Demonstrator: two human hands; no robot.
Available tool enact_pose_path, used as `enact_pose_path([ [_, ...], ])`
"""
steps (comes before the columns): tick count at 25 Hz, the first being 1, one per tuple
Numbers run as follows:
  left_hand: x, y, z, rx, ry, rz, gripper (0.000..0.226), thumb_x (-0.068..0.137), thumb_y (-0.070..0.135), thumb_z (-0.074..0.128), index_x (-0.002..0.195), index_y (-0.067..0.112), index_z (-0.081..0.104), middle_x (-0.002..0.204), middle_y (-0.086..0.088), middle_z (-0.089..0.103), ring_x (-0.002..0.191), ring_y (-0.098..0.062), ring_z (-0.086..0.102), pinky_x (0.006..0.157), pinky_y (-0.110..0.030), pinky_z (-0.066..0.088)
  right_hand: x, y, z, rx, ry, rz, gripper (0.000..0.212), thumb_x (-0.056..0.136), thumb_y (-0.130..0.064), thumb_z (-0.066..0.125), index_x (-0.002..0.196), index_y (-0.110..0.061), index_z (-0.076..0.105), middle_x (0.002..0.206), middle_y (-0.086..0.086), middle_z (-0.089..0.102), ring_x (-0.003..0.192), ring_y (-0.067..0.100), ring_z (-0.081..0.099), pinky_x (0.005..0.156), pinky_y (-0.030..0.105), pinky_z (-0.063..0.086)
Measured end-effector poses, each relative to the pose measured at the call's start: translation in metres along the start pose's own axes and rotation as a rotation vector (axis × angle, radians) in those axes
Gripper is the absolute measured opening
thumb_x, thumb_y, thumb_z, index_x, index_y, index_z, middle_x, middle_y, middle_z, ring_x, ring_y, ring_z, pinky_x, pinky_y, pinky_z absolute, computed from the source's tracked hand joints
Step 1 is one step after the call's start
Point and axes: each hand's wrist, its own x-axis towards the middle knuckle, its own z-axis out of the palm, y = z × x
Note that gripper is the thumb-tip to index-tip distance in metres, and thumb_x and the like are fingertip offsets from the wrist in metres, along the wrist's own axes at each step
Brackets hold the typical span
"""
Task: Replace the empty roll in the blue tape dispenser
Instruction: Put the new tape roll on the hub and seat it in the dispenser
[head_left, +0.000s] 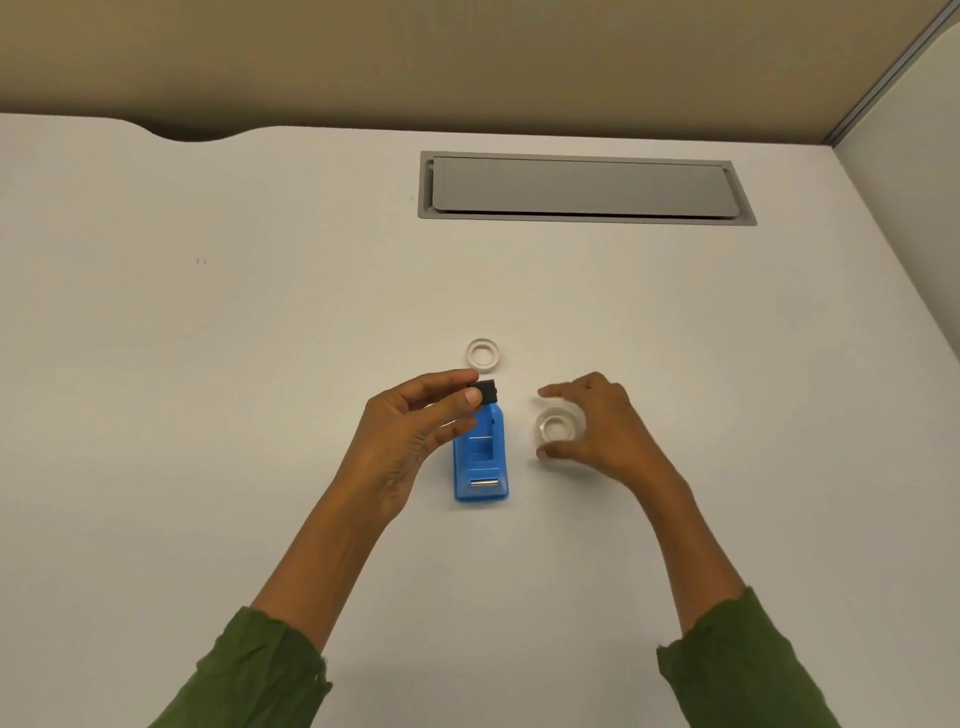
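The blue tape dispenser lies on the white desk near the middle, its metal cutter toward me and its roll bay open. My left hand hovers over the dispenser's left side and pinches a small black spindle between thumb and fingers. A clear tape roll lies flat just right of the dispenser. My right hand arches over that roll, thumb and fingertips spread around it; contact is unclear. A white empty core ring lies flat beyond the dispenser.
A grey cable hatch is set into the white desk at the back. A tan partition wall rises behind the desk, and a pale side panel stands at the right edge.
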Motion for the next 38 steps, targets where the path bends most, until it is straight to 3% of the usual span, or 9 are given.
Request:
enact_pose_path([
  [2, -0.001, -0.001, 0.000, -0.017, -0.001, 0.001, 0.033, 0.058, 0.022, 0.078, 0.090, 0.019, 0.075, 0.096, -0.004, 0.075, 0.095, -0.018, 0.069, 0.072, -0.021, 0.055, -0.009, 0.002, 0.008, -0.045, -0.011, -0.014, 0.066, 0.066, -0.026, 0.081, 0.125, -0.034, 0.053, 0.115, -0.004, 0.041, 0.112, 0.017, 0.039, 0.084, 0.026, 0.037],
  [5, -0.004, -0.002, 0.000, -0.027, -0.009, 0.004, 0.030, 0.062, 0.018, 0.077, 0.092, 0.017, 0.075, 0.097, -0.006, 0.075, 0.096, -0.019, 0.069, 0.076, -0.022, 0.056, -0.018, 0.001, 0.010, 0.047, 0.055, -0.058, 0.052, 0.071, -0.011, 0.077, 0.118, -0.029, 0.060, 0.109, -0.003, 0.047, 0.105, 0.019, 0.049, 0.082, 0.023, 0.041],
  [10, -0.008, 0.000, 0.002, -0.010, -0.033, 0.019, 0.034, 0.059, 0.020, 0.078, 0.093, 0.018, 0.075, 0.096, -0.005, 0.075, 0.096, -0.020, 0.069, 0.075, -0.020, 0.055, -0.035, -0.023, -0.010, 0.792, 0.086, -0.116, 0.050, 0.068, -0.010, 0.081, 0.108, -0.036, 0.065, 0.103, -0.014, 0.069, 0.094, 0.011, 0.068, 0.076, 0.018, 0.054],
  [12, -0.009, 0.001, 0.005, 0.017, -0.046, 0.022, 0.036, 0.057, 0.023, 0.079, 0.093, 0.019, 0.075, 0.095, -0.004, 0.075, 0.096, -0.020, 0.069, 0.077, -0.022, 0.056, -0.041, -0.034, -0.014, 0.887, 0.043, -0.179, 0.052, 0.065, -0.013, 0.083, 0.110, -0.035, 0.065, 0.106, -0.014, 0.070, 0.096, 0.011, 0.068, 0.075, 0.017, 0.054],
  [16, -0.012, 0.004, 0.011, 0.067, -0.035, 0.013, 0.040, 0.053, 0.028, 0.079, 0.093, 0.022, 0.075, 0.097, -0.003, 0.075, 0.097, -0.023, 0.068, 0.091, -0.033, 0.053, -0.044, -0.047, -0.014, 0.888, 0.004, -0.231, 0.053, 0.063, -0.019, 0.086, 0.109, -0.036, 0.066, 0.107, -0.011, 0.072, 0.100, 0.013, 0.069, 0.076, 0.019, 0.055],
  [21, -0.016, 0.006, 0.011, 0.094, -0.040, -0.009, 0.039, 0.053, 0.026, 0.079, 0.092, 0.021, 0.075, 0.097, -0.005, 0.075, 0.096, -0.023, 0.069, 0.094, -0.038, 0.050, -0.045, -0.052, -0.017, 0.871, -0.002, -0.224, 0.052, 0.058, -0.030, 0.083, 0.108, -0.038, 0.068, 0.106, -0.011, 0.072, 0.100, 0.013, 0.069, 0.077, 0.019, 0.055],
  [28, -0.017, 0.007, 0.011, 0.185, -0.051, 0.011, 0.034, 0.064, 0.021, 0.077, 0.098, 0.020, 0.074, 0.099, -0.001, 0.075, 0.098, -0.018, 0.068, 0.091, -0.034, 0.052, -0.048, -0.058, -0.019, 0.868, -0.017, -0.248, 0.054, 0.064, -0.006, 0.083, 0.114, -0.022, 0.068, 0.108, -0.001, 0.073, 0.102, 0.020, 0.068, 0.087, 0.036, 0.057],
  [34, -0.018, 0.003, 0.009, 0.138, -0.023, 0.018, 0.035, 0.057, 0.027, 0.076, 0.093, 0.024, 0.075, 0.095, 0.002, 0.075, 0.093, -0.015, 0.070, 0.074, -0.018, 0.055, -0.050, -0.066, -0.014, 0.857, 0.011, -0.262, 0.053, 0.067, -0.004, 0.081, 0.114, -0.022, 0.066, 0.112, -0.001, 0.071, 0.103, 0.017, 0.067, 0.092, 0.038, 0.055],
  [38, -0.022, 0.003, 0.004, 0.136, -0.031, 0.048, 0.039, 0.059, 0.027, 0.076, 0.097, 0.021, 0.074, 0.098, 0.000, 0.075, 0.094, -0.016, 0.069, 0.073, -0.019, 0.055, -0.051, -0.062, -0.010, 0.870, -0.051, -0.284, 0.062, 0.066, -0.015, 0.082, 0.123, -0.025, 0.059, 0.122, -0.006, 0.066, 0.112, 0.016, 0.063, 0.094, 0.032, 0.054],
])
